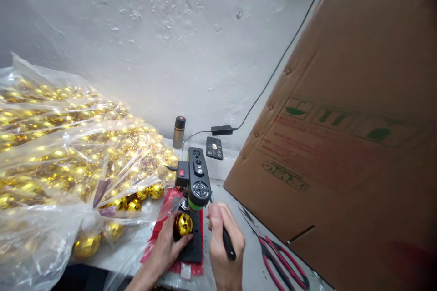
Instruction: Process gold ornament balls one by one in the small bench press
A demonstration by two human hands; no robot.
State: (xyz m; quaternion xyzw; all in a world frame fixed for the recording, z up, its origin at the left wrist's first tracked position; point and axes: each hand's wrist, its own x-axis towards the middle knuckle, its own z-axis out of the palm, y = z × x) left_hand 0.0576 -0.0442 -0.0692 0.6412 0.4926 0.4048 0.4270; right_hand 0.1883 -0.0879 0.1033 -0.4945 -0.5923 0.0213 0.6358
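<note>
We pinch one gold ball [184,223] in our left hand [168,246] under the single small press [197,182]; our right hand [224,246] clenches its black lever [228,244]; one pair of red scissors [278,261] lies just right

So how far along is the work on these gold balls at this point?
No finished pile can be told apart. In hand: the left hand holds one gold ball on the base under the small press, the right hand grips its black lever. Left: the clear bags of gold balls look full.
</note>
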